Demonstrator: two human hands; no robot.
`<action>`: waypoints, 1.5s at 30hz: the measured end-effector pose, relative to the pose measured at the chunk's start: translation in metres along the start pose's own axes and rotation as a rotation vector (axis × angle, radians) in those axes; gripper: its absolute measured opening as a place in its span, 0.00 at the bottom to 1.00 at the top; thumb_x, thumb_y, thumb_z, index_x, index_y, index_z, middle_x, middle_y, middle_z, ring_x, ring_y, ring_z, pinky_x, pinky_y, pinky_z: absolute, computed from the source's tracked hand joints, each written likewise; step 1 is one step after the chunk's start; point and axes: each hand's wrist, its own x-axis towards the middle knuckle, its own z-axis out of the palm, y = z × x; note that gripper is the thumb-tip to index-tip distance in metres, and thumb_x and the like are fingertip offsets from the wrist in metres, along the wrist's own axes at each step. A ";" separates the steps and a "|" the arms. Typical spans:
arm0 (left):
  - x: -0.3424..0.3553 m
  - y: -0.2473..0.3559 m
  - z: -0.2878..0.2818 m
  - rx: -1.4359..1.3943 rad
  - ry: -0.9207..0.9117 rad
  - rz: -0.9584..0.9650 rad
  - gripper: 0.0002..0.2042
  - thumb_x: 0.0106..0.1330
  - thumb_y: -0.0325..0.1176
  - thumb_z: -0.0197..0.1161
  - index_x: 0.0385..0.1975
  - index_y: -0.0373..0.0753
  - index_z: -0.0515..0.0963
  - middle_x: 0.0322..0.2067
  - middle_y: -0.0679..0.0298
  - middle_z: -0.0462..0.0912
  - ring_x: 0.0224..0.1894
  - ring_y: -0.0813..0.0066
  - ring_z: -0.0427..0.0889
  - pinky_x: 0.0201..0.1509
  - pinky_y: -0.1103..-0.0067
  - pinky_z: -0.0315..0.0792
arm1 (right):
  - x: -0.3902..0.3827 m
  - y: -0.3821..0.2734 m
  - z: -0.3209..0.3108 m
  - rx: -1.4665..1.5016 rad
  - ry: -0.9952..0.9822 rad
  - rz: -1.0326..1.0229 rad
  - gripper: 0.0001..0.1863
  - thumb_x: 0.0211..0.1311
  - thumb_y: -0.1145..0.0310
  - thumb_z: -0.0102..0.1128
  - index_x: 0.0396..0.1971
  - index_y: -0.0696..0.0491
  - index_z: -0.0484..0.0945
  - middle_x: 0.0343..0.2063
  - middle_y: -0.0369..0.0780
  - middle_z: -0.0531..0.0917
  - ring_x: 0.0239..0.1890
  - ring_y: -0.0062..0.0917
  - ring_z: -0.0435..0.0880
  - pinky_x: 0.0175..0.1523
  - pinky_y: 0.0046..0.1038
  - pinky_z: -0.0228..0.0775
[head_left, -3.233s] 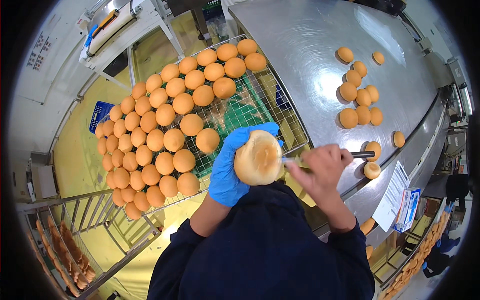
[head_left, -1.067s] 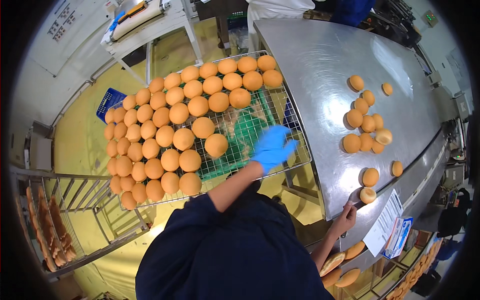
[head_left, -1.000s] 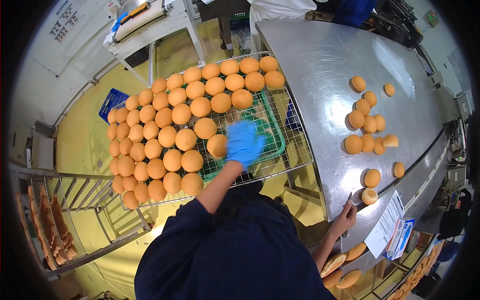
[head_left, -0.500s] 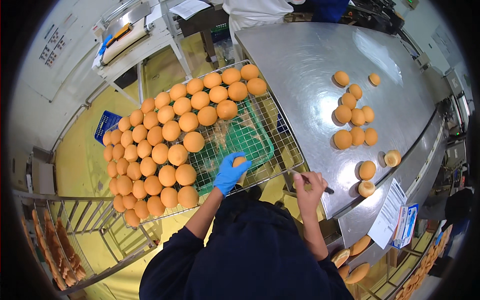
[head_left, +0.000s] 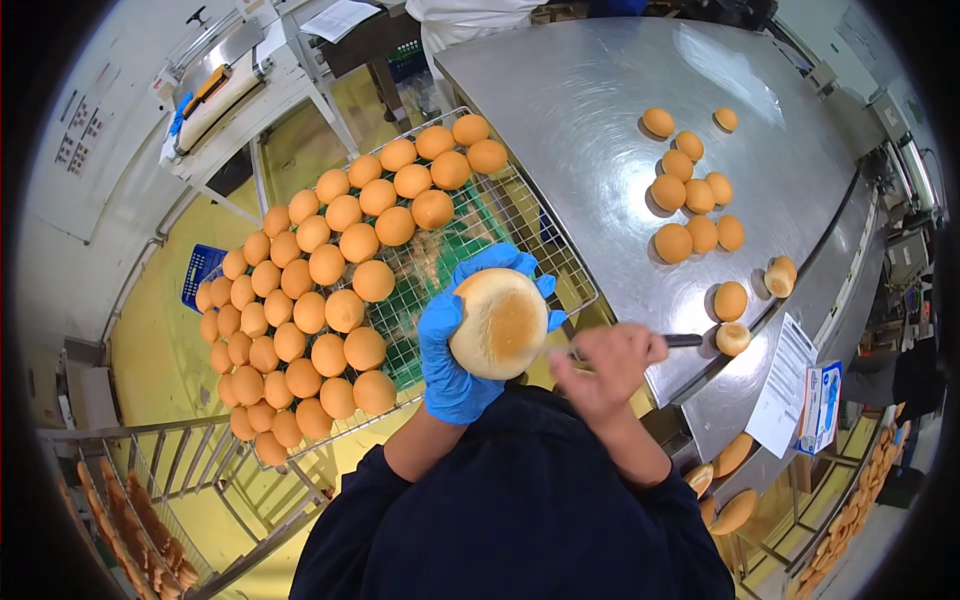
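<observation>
My left hand [head_left: 452,350], in a blue glove, is closed round a round bun [head_left: 500,325] and lifts it over the near end of the wire rack. The bun's pale underside with a browned patch faces up; a notch or tear shows at its upper left rim. My right hand [head_left: 608,368], bare and slightly blurred, grips a knife with a black handle [head_left: 683,341] just right of the bun. Its blade points toward the bun's side; whether it touches cannot be made out. Rows of golden buns [head_left: 327,266] cover the left part of the wire rack [head_left: 530,215].
A steel table [head_left: 580,90] on the right bears several buns [head_left: 699,196]. A paper sheet [head_left: 782,385] and a glove box [head_left: 820,405] lie by its near edge. Under the rack is a green crate [head_left: 480,220]. A person in white [head_left: 470,20] stands at the far side.
My left hand has raised the bun from the rack toward me and turned its underside up. My right hand has moved left, with the knife brought to the bun's side.
</observation>
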 end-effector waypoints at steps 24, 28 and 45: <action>0.000 0.003 -0.005 0.317 0.035 0.207 0.31 0.53 0.50 0.55 0.53 0.35 0.64 0.48 0.57 0.69 0.53 0.57 0.70 0.52 0.61 0.71 | 0.006 -0.009 0.006 -0.022 -0.022 0.004 0.14 0.39 0.56 0.69 0.19 0.47 0.76 0.18 0.30 0.71 0.27 0.22 0.68 0.41 0.29 0.44; 0.002 0.005 0.000 0.213 0.080 0.174 0.31 0.50 0.45 0.60 0.52 0.34 0.65 0.48 0.55 0.69 0.52 0.59 0.71 0.53 0.61 0.71 | 0.014 0.000 0.013 -0.026 -0.043 0.055 0.13 0.40 0.57 0.69 0.20 0.47 0.76 0.18 0.29 0.71 0.27 0.22 0.67 0.41 0.28 0.45; 0.007 0.000 -0.014 0.340 0.011 0.227 0.29 0.54 0.49 0.57 0.52 0.36 0.64 0.47 0.56 0.69 0.53 0.57 0.70 0.53 0.56 0.70 | 0.010 -0.005 0.003 -0.002 -0.118 0.073 0.12 0.40 0.59 0.69 0.18 0.48 0.75 0.19 0.30 0.71 0.25 0.23 0.66 0.40 0.28 0.47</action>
